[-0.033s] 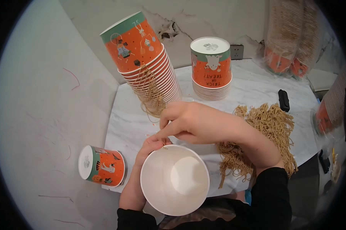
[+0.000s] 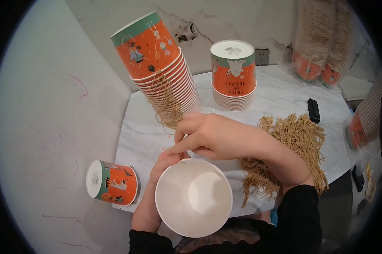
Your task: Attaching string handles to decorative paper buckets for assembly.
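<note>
My left hand is closed on the upper left rim of a white-lined paper bucket, whose open mouth faces up toward me. A short bit of tan cord shows at the rim beside my left thumb. My right hand reaches across from the right with its fingers bent together, the tips meeting the left thumb and finger just beyond the rim. What the right fingertips pinch is hidden. Tan cords hang down the side of a tall, leaning stack of upturned orange and green paper buckets, just past my right hand.
A large heap of tan cords lies under and beside my right forearm. A shorter bucket stack stands at the back, and another upturned bucket at left. Bagged bucket stacks stand back right. A black object lies on the marble-patterned table.
</note>
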Demonstrator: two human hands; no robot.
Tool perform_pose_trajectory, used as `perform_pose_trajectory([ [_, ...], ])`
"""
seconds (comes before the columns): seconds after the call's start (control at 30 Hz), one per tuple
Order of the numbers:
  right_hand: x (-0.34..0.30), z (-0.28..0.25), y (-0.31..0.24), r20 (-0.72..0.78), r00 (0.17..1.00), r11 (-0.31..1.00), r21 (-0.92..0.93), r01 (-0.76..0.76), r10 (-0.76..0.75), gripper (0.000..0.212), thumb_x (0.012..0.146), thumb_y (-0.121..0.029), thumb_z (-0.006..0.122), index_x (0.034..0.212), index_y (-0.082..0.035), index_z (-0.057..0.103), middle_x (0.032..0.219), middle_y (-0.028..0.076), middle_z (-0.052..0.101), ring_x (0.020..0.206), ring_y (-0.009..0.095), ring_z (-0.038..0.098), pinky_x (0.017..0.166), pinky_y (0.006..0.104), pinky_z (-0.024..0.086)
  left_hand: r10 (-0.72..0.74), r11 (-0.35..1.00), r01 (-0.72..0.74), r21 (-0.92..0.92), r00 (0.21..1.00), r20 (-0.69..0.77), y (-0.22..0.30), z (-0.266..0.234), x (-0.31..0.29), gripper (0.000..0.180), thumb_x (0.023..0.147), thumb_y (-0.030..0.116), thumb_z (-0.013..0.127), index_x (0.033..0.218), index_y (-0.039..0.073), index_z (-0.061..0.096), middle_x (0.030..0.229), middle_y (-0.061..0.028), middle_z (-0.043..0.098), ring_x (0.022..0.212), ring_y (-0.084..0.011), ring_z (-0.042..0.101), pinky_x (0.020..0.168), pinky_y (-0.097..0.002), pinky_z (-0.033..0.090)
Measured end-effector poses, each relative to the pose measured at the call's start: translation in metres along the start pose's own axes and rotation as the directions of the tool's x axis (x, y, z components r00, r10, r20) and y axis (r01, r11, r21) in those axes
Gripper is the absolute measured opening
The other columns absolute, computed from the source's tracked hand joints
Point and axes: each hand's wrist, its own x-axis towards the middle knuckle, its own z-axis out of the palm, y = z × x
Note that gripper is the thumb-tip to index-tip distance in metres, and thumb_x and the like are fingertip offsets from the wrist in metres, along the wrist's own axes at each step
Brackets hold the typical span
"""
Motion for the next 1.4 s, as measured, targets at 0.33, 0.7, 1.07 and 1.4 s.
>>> perform_pose_trajectory([
  [0.33, 0.0, 0.012, 0.025, 0.065, 0.996, 0.998, 0.001, -0.056, 0.056, 0.012, 0.085, -0.01, 0.071, 0.096, -0.006, 0.073, 0.091, 0.006, 0.065, 0.096, 0.026, 0.06, 0.079, 0.0393, 0.052, 0.072, 0.988, -0.071, -0.138, 0.997, -0.003, -0.017, -0.002, 0.004, 0.044, 0.093, 0.019, 0.066, 0.132, -0.001, 0.058, 0.109, -0.0086, 0.069, 0.095, -0.0169, 0.068, 0.084, -0.0294, 0.054],
  [0.7, -0.002, 0.019, 0.037, 0.081, 0.988, 0.991, 0.004, -0.133, 0.132, 0.011, 0.086, -0.015, 0.07, 0.088, -0.005, 0.068, 0.089, 0.006, 0.066, 0.096, 0.024, 0.063, 0.079, 0.0367, 0.052, 0.008, 0.996, -0.021, -0.09, 0.99, -0.142, -0.012, 0.008, 0.004, 0.034, 0.095, 0.02, 0.062, 0.12, -0.004, 0.061, 0.11, -0.0118, 0.069, 0.095, -0.0174, 0.068, 0.084, -0.0309, 0.054],
  [1.07, -0.003, 0.021, 0.032, 0.003, 0.992, 0.979, -0.16, -0.125, 0.127, 0.009, 0.085, -0.017, 0.071, 0.087, -0.009, 0.068, 0.108, 0.008, 0.062, 0.108, 0.024, 0.059, 0.098, 0.039, 0.039, 0.099, 0.994, -0.104, -0.035, 0.987, -0.13, -0.014, -0.004, 0.013, 0.036, 0.087, 0.0, 0.068, 0.122, 0.0, 0.058, 0.107, -0.0102, 0.068, 0.092, -0.0181, 0.069, 0.082, -0.0306, 0.055],
  [1.4, -0.001, 0.028, 0.031, -0.052, 0.969, 0.964, -0.103, -0.246, 0.242, 0.009, 0.08, -0.012, 0.069, 0.081, -0.003, 0.068, 0.075, 0.01, 0.069, 0.07, 0.03, 0.068, 0.068, 0.0408, 0.051, 0.279, 0.958, -0.263, 0.117, 0.949, -0.145, -0.013, 0.012, 0.021, 0.055, 0.086, 0.001, 0.073, 0.133, -0.002, 0.044, 0.123, -0.0185, 0.062, 0.104, -0.0225, 0.069, 0.088, -0.0344, 0.058],
])
